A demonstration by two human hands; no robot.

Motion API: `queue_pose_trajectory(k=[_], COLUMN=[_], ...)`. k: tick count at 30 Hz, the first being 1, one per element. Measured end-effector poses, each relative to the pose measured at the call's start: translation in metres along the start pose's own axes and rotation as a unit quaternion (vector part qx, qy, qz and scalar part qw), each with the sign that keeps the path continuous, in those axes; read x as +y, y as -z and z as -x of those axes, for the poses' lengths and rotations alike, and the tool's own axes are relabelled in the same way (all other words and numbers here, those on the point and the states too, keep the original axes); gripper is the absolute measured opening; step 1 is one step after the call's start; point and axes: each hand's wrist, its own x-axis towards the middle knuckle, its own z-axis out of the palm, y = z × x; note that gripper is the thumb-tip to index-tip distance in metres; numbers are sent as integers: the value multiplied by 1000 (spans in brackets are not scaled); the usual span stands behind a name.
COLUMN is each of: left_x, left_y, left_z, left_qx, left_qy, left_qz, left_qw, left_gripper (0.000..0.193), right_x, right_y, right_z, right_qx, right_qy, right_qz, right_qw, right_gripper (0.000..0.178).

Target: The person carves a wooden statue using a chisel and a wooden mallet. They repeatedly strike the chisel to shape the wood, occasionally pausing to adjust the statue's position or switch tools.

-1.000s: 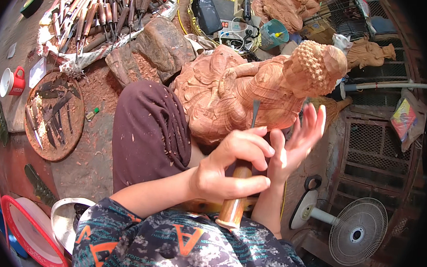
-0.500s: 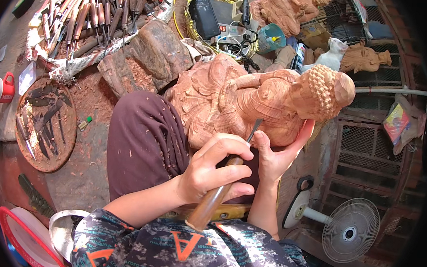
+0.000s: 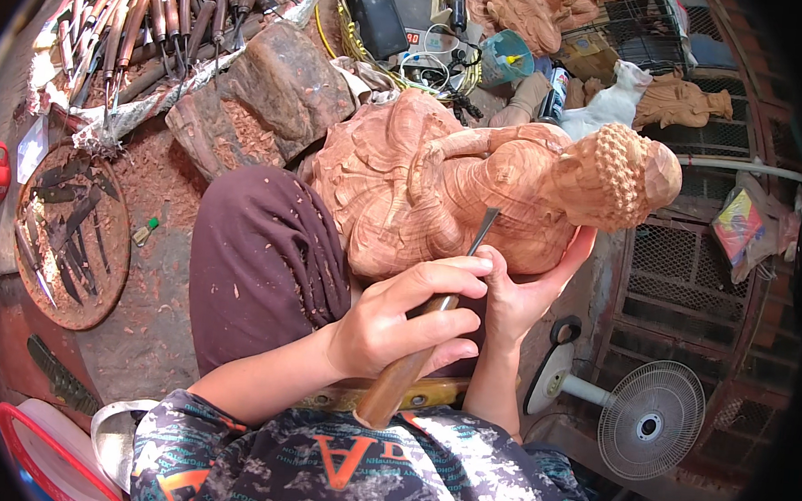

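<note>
Nearest is the patterned dark shirt [image 3: 359, 487], and just beyond it the butt of a wooden-handled chisel [image 3: 388, 392] slants up and to the right. The left hand [image 3: 406, 311] has its fingers curled around the upper handle, gripping it. The right hand [image 3: 519, 304] is spread, its thumb up beside the chisel's shaft and its fingers reaching under the head and neck of a carved wooden figure [image 3: 483, 177]; whether the thumb presses the shaft I cannot tell. The figure lies across, in front of the person, knobbly head to the right and broad folded base to the left, near a maroon-trousered knee [image 3: 257, 269]. The chisel's narrow blade overlaps the figure's near side, though contact is unclear. Off to the left, a round board [image 3: 115, 265] bears dark blades and wood chips; to the right stands a pale fan [image 3: 649, 426]. Past the figure sit a rough wood block [image 3: 296, 83], a heap of handled tools [image 3: 162, 20] and a yellow basket [image 3: 347, 18].
</note>
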Motion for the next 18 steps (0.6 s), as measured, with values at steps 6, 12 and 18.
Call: queue_pose_trajectory(k=[6, 12, 18], left_x=[10, -33, -96], left_y=[53, 209, 290], left_z=[-22, -92, -98], left_qx=[15, 203, 138], left_qy=[-24, 190, 391], left_qz=[-141, -428, -556], left_qw=[990, 860, 721], left_gripper=[35, 44, 50], right_x=[-5, 10, 13], right_y=[4, 3, -1], right_z=[-2, 2, 4], right_qx=[-8, 21, 24], right_qy=[6, 13, -26], right_qz=[103, 94, 68], right_qw=[995, 995, 997], right_gripper=[105, 98, 96])
